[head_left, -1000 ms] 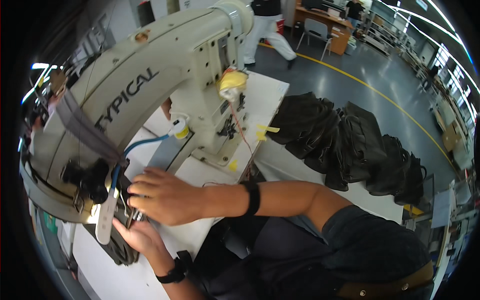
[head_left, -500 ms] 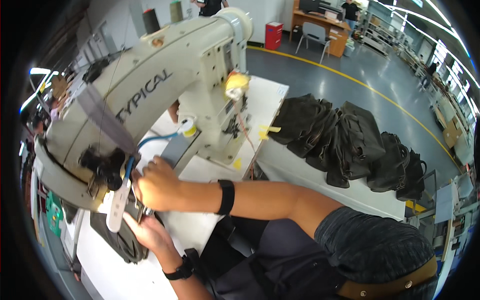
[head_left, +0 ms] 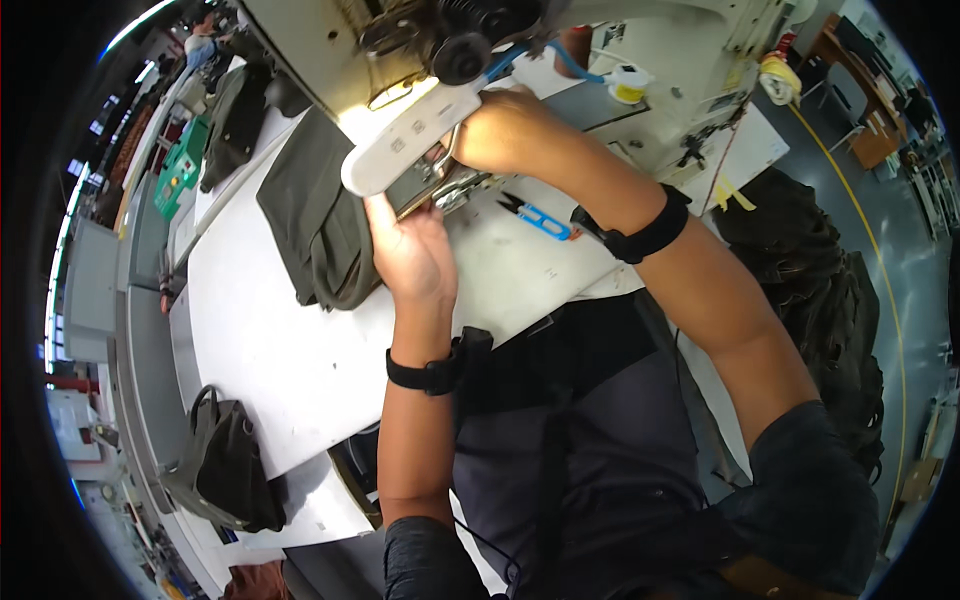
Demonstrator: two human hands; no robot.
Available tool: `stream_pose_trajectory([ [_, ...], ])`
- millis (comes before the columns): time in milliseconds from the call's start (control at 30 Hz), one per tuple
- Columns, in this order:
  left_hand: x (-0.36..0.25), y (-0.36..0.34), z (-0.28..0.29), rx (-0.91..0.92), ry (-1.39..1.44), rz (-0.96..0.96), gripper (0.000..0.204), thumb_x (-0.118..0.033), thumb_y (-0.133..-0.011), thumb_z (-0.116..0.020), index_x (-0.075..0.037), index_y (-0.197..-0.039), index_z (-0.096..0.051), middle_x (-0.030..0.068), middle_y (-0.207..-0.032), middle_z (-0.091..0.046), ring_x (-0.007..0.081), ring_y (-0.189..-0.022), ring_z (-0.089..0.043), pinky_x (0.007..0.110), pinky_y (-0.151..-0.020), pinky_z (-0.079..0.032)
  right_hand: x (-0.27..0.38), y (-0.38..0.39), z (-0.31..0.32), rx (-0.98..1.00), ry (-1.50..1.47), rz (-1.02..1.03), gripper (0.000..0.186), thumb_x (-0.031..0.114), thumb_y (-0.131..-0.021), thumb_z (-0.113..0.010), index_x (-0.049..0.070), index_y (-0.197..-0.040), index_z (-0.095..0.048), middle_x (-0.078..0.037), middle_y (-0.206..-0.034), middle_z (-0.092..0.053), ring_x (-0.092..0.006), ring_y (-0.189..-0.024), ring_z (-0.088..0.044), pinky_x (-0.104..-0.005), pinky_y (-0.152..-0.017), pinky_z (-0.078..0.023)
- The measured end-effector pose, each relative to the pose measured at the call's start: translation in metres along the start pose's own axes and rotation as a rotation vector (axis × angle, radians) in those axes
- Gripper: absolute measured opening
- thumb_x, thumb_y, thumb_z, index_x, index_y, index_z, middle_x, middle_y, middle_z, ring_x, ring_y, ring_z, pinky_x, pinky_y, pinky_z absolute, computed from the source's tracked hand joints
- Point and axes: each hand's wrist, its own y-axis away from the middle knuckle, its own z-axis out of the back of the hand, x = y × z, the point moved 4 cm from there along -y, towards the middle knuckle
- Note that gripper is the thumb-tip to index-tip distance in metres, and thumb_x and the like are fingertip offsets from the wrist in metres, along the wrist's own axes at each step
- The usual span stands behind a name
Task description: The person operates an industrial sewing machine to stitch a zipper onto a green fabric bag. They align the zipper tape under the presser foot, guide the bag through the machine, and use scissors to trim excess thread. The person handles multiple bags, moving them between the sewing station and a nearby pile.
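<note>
A dark olive fabric bag point(head_left: 320, 220) lies on the white table beneath the head of a sewing machine point(head_left: 310, 45). My left hand point(head_left: 415, 250), palm up, grips the bag's edge with the thumb along it; some of its fingertips are hidden. Above and to the right, my right hand point(head_left: 505, 130) is curled beside the metal parts under the machine head. Its fingertips are out of sight, so what they hold does not show. A white lamp arm point(head_left: 410, 140) covers part of the sewing area. Blue-handled thread snips point(head_left: 540, 220) rest on the table right of my left hand.
A dark handbag point(head_left: 228, 465) stands at the table's lower left. More dark bags point(head_left: 810, 300) are heaped on the right. Another dark bag point(head_left: 235, 125) and a green device point(head_left: 180, 165) are at the far left. A white thread spool point(head_left: 628, 85) sits by the machine.
My view has swung left and down, bringing the snips and the handbag at lower left into sight. Both hands stay at the bag and the machine head.
</note>
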Motion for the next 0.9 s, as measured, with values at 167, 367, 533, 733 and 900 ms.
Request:
stream_pose_trajectory([
  [167,0.002,0.001,0.006,-0.034,-0.016,0.035,0.044,-0.048,-0.114,-0.044,-0.011,-0.127,-0.064,-0.0006,-0.112,-0.069,0.0122,-0.089,-0.056,0.03,-0.081,-0.044,0.012,0.001,0.003,0.006,0.032,-0.019,0.037,0.036,-0.097,-0.052,0.017,-0.12,-0.074,-0.011,-0.119,-0.077,-0.0309,-0.113,-0.073,-0.0523,-0.098,-0.049],
  [367,0.007,-0.003,-0.004,0.05,-0.15,0.121,0.046,-0.038,-0.113,-0.048,-0.002,-0.14,-0.057,0.0085,-0.136,-0.067,0.0187,-0.124,-0.062,0.037,-0.11,-0.045,0.002,-0.009,-0.01,-0.105,0.055,0.1,0.033,0.032,-0.098,-0.052,0.012,-0.116,-0.072,-0.015,-0.111,-0.078,-0.0308,-0.102,-0.076,-0.0527,-0.087,-0.057],
  [533,0.005,-0.004,-0.005,0.022,-0.125,0.096,0.047,-0.034,-0.114,-0.045,0.001,-0.144,-0.054,0.0112,-0.142,-0.063,0.0223,-0.131,-0.059,0.04,-0.114,-0.042,0.004,-0.007,-0.009,-0.255,0.046,0.132,0.033,0.036,-0.097,-0.056,0.01,-0.108,-0.074,-0.015,-0.097,-0.078,-0.0315,-0.091,-0.077,-0.0502,-0.079,-0.058],
  [733,-0.003,0.012,-0.011,-0.135,-0.433,0.165,0.049,-0.037,-0.109,-0.059,0.005,-0.134,-0.061,0.0103,-0.13,-0.067,0.0205,-0.119,-0.063,0.041,-0.108,-0.046,-0.007,0.007,-0.013,-0.628,-0.115,0.169,0.02,0.031,-0.089,-0.066,0.013,-0.086,-0.075,-0.01,-0.08,-0.075,-0.0344,-0.074,-0.072,-0.0518,-0.069,-0.047],
  [900,-0.019,0.013,-0.001,-0.111,-0.456,0.057,0.046,-0.038,-0.106,-0.064,0.004,-0.124,-0.068,0.0101,-0.122,-0.069,0.0192,-0.116,-0.062,0.043,-0.109,-0.045,0.0,0.015,-0.006,-0.555,-0.193,0.172,0.022,0.027,-0.089,-0.062,0.008,-0.084,-0.072,-0.012,-0.082,-0.075,-0.0355,-0.079,-0.073,-0.0533,-0.075,-0.049],
])
